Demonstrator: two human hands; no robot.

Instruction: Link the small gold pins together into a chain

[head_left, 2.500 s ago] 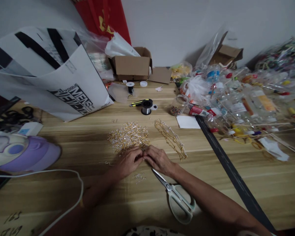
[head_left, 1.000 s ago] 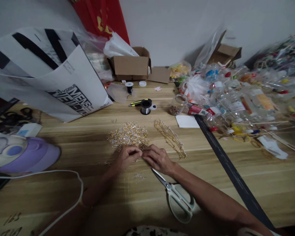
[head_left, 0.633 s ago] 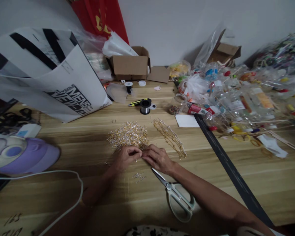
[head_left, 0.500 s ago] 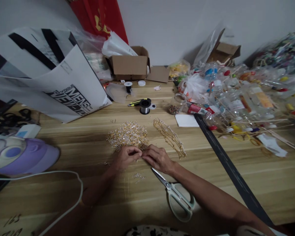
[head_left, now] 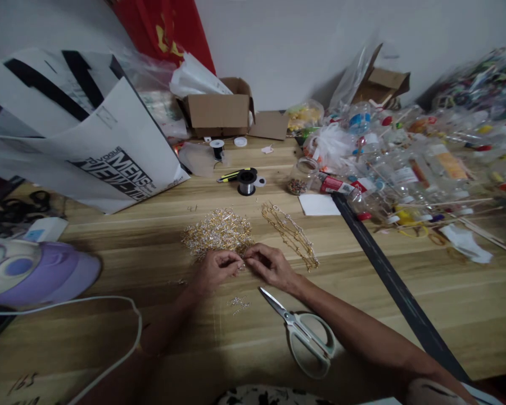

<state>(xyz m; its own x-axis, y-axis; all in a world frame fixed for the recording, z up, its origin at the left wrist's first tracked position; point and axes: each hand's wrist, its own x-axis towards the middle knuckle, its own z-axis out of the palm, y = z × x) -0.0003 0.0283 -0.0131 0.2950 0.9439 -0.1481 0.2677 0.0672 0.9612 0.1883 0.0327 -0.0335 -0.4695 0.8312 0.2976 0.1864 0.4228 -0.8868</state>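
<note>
My left hand (head_left: pixel 220 270) is closed in a pinch at the near edge of a heap of gold and silver beaded pieces (head_left: pixel 219 232). A tiny shiny beaded piece (head_left: pixel 240 268) shows at its fingertips. Close beside it, my right hand (head_left: pixel 271 265) has thumb and forefinger bent together; whatever lies between them is too small to make out. Gold and silver beaded chains (head_left: pixel 289 233) lie to the right of the heap. Nearer to me are a small cluster of silver pieces (head_left: pixel 239 304) and scissors (head_left: pixel 303 337) with pale handles, lying beside my right forearm.
Behind the heap stand a wire spool (head_left: pixel 247 183), a yellow-black cutter (head_left: pixel 231 175) and a bead jar (head_left: pixel 301 175). Plastic bottles (head_left: pixel 405 174) crowd the right. A large paper bag (head_left: pixel 88 135), a purple-white device (head_left: pixel 46 273) and a white cable (head_left: pixel 126 298) occupy the left.
My right hand's fingers have shifted slightly up and unfolded a little. The tiny shiny piece now shows below my left fingertips. The whole view has drifted slightly.
</note>
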